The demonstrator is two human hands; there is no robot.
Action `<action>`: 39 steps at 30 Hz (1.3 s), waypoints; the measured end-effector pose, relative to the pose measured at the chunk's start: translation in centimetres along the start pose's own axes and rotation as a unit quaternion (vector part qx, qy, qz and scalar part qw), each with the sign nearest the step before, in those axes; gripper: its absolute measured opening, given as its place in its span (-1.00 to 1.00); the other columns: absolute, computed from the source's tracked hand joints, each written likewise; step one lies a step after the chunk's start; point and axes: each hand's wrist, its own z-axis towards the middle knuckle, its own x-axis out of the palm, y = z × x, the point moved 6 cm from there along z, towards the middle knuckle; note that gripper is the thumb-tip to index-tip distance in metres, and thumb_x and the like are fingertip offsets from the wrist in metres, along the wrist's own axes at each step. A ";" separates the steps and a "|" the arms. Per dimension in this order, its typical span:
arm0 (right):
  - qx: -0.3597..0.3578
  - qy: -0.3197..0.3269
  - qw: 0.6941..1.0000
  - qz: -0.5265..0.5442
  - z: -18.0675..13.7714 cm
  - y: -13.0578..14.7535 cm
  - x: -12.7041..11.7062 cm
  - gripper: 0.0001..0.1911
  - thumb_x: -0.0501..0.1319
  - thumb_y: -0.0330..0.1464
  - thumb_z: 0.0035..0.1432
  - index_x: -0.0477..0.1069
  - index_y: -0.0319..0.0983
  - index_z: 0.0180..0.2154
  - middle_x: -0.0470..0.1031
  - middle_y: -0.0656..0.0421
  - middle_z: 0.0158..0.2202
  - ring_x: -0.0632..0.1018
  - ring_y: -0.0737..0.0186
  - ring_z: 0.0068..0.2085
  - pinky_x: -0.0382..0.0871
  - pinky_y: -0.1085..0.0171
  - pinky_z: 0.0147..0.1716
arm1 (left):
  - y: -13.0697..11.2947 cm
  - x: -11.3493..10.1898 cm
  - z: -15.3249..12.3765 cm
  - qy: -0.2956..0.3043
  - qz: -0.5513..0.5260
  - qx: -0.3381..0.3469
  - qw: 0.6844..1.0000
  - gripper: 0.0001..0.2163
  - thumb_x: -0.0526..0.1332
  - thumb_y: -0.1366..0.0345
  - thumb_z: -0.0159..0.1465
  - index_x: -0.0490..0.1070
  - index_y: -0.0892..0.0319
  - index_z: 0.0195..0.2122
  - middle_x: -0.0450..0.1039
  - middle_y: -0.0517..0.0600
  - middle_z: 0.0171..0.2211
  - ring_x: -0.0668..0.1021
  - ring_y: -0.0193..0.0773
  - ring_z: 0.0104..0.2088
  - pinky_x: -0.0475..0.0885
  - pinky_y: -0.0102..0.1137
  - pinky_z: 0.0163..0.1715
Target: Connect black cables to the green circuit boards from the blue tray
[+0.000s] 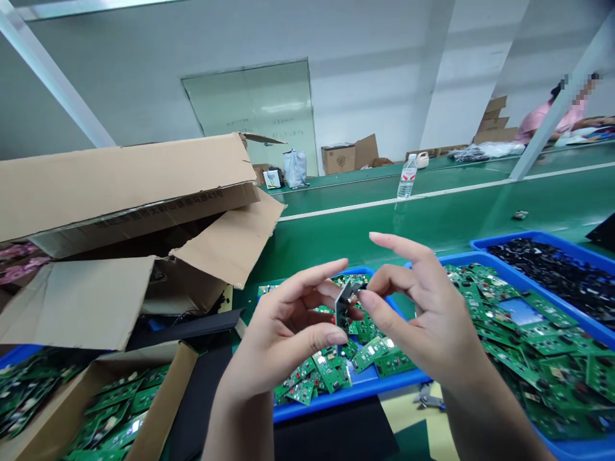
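My left hand [283,326] and my right hand [423,307] meet in front of me over a blue tray [355,394] of green circuit boards. Between the fingertips of both hands sits a small circuit board with a dark part [344,302], held on edge. My left thumb and fingers pinch its lower and left side. My right thumb and middle fingers pinch the part at its top right, with the index finger stretched out. Loose green boards [336,371] lie in the tray under the hands.
A second blue tray [589,445] of green boards lies at right, with a tray of black parts [552,266] behind it. Open cardboard boxes [120,192] stand at left, one [120,410] holding boards. A water bottle [407,177] stands on the green bench; a person [552,112] sits far right.
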 end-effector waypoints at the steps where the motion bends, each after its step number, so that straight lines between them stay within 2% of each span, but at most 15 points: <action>1: -0.008 -0.008 1.000 0.000 0.1 0.1 -0.1 -0.52 0.19 -0.42 0.20 0.17 -0.17 0.14 0.43 0.31 -0.52 0.49 0.32 -0.48 0.42 0.32 -0.46 | 0.0 0.0 -0.1 0.005 -0.008 -0.005 1.000 -0.58 0.35 0.35 0.17 0.45 -0.04 0.08 0.50 0.02 -0.25 0.58 -0.26 -0.29 0.56 -0.48 -0.33; 5: -0.061 -0.019 0.997 -0.035 0.3 0.8 -0.5 -0.85 0.18 -0.45 0.20 0.42 -0.18 -0.18 0.51 0.25 -0.49 0.52 0.33 -0.49 0.44 0.34 -0.47 | 0.0 0.1 -0.4 0.015 -0.007 -0.016 1.000 -0.62 0.31 0.30 0.22 0.45 0.02 0.08 0.52 0.07 -0.22 0.59 -0.23 -0.31 0.57 -0.42 -0.33; 7: -0.082 -0.027 0.995 -0.059 0.3 1.1 -0.6 -0.90 0.18 -0.47 0.19 0.45 -0.18 -0.29 0.56 0.22 -0.47 0.55 0.31 -0.47 0.46 0.33 -0.45 | 0.1 0.1 -0.4 0.015 -0.004 -0.022 1.000 -0.63 0.31 0.28 0.22 0.45 0.05 0.07 0.54 0.09 -0.22 0.60 -0.21 -0.30 0.58 -0.41 -0.32; 12: -0.129 -0.065 0.985 -0.095 0.2 1.5 -0.9 -0.85 0.20 -0.52 0.19 0.48 -0.16 -0.29 0.57 0.22 -0.45 0.55 0.31 -0.46 0.43 0.33 -0.45 | 0.4 0.3 -0.1 0.041 -0.025 -0.038 0.998 -0.66 0.33 0.32 0.20 0.48 0.08 0.02 0.53 0.10 -0.19 0.60 -0.20 -0.27 0.58 -0.40 -0.31; 19: -0.179 -0.056 0.974 -0.127 0.2 2.2 -1.0 -0.82 0.19 -0.55 0.19 0.49 -0.17 -0.27 0.49 0.21 -0.52 0.48 0.32 -0.51 0.34 0.33 -0.53 | 0.6 0.1 0.0 0.081 -0.006 -0.044 0.996 -0.81 0.36 0.32 0.16 0.53 0.17 -0.18 0.46 0.05 -0.32 0.56 -0.26 -0.36 0.57 -0.40 -0.36; 24: -0.167 -0.047 0.977 -0.120 0.0 1.9 -0.7 -0.76 0.18 -0.55 0.20 0.51 -0.15 -0.20 0.50 0.21 -0.49 0.47 0.33 -0.50 0.36 0.33 -0.51 | 0.7 0.2 -0.2 0.062 0.039 -0.049 0.996 -0.80 0.32 0.39 0.19 0.52 0.13 -0.14 0.46 0.03 -0.26 0.56 -0.30 -0.29 0.57 -0.46 -0.30; 26: -0.144 -0.050 0.983 -0.107 -0.1 1.4 -0.7 -0.70 0.16 -0.52 0.22 0.48 -0.11 -0.07 0.51 0.21 -0.46 0.47 0.31 -0.48 0.40 0.31 -0.46 | 0.5 0.2 -0.1 0.048 0.072 -0.039 0.995 -0.78 0.31 0.41 0.20 0.51 0.12 -0.11 0.46 0.02 -0.25 0.56 -0.29 -0.26 0.57 -0.45 -0.27; 28: -0.109 -0.054 0.989 -0.083 -0.2 0.8 -0.7 -0.59 0.14 -0.47 0.24 0.35 -0.09 0.11 0.52 0.21 -0.44 0.49 0.28 -0.45 0.45 0.27 -0.40 | 0.4 0.2 0.0 0.042 0.105 -0.037 0.993 -0.78 0.32 0.41 0.19 0.52 0.14 -0.12 0.46 0.04 -0.25 0.57 -0.26 -0.25 0.57 -0.41 -0.24; 30: -0.077 -0.063 0.993 -0.065 -0.2 0.4 -1.0 -0.54 0.14 -0.44 0.25 0.28 -0.11 0.17 0.54 0.20 -0.41 0.52 0.26 -0.42 0.48 0.25 -0.35 | 0.2 0.1 0.1 0.030 0.121 -0.029 0.992 -0.78 0.33 0.39 0.18 0.52 0.17 -0.13 0.48 0.06 -0.24 0.58 -0.25 -0.25 0.58 -0.39 -0.23; 33: -0.062 -0.063 0.994 -0.061 -0.1 0.5 -1.2 -0.77 0.17 -0.39 0.24 0.45 -0.16 -0.06 0.56 0.16 -0.37 0.54 0.25 -0.38 0.49 0.27 -0.36 | -0.2 -0.2 0.1 -0.001 0.133 0.004 0.991 -0.74 0.36 0.39 0.15 0.52 0.16 -0.11 0.49 0.06 -0.22 0.58 -0.26 -0.27 0.58 -0.39 -0.23; 35: -0.063 -0.043 0.995 -0.057 0.0 0.7 -1.1 -0.91 0.20 -0.37 0.22 0.47 -0.18 -0.23 0.55 0.15 -0.39 0.54 0.26 -0.39 0.48 0.30 -0.39 | -0.5 -0.4 0.1 -0.019 0.162 0.029 0.986 -0.72 0.37 0.39 0.14 0.53 0.15 -0.10 0.48 0.06 -0.23 0.57 -0.25 -0.25 0.58 -0.40 -0.23; 39: -0.068 -0.021 0.996 -0.047 0.1 0.9 -0.9 -0.95 0.20 -0.43 0.20 0.42 -0.18 -0.32 0.49 0.21 -0.44 0.49 0.32 -0.42 0.44 0.35 -0.41 | -0.8 -0.5 0.1 -0.025 0.217 0.077 0.973 -0.71 0.38 0.40 0.14 0.54 0.10 -0.09 0.48 0.03 -0.28 0.55 -0.28 -0.26 0.53 -0.43 -0.27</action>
